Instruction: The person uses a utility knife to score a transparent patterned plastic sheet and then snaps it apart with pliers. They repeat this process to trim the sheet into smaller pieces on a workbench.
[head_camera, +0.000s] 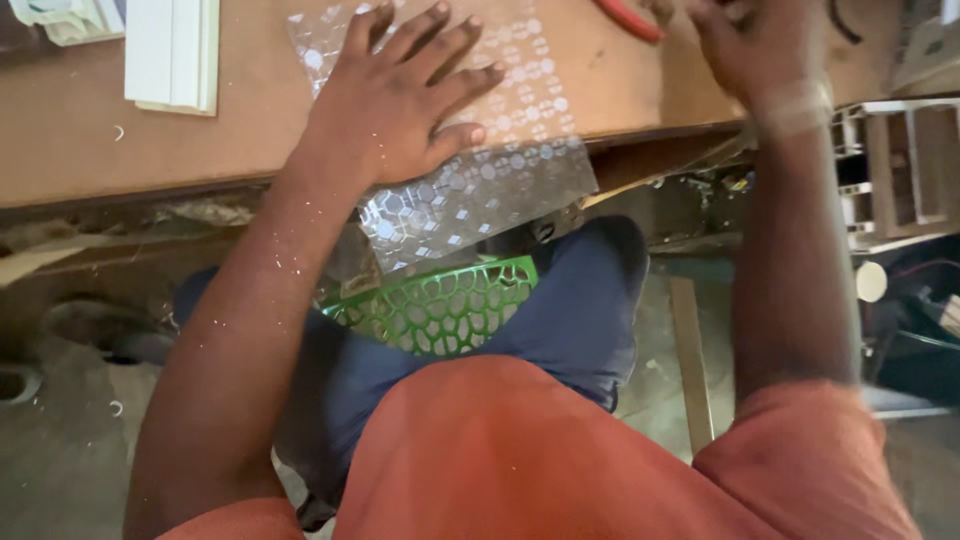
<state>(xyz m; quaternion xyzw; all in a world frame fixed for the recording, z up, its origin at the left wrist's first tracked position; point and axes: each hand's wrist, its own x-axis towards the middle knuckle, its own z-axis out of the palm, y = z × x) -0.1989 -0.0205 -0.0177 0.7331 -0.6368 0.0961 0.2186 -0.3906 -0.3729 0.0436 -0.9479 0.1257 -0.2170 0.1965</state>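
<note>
My left hand (400, 95) lies flat, fingers spread, on a clear plastic sheet with a hexagon pattern (520, 170). The sheet rests on the brown workbench (80, 140) and hangs over its front edge toward my lap. My right hand (750, 50) is at the top right of the bench, blurred, near a red-handled tool (628, 18); its fingers are partly cut off by the frame, so whether it holds anything is unclear.
White flat strips (172, 52) lie at the bench's top left. A green openwork plastic seat (440, 305) shows between my legs. A shelf unit (900, 165) stands at the right, with cluttered floor below the bench.
</note>
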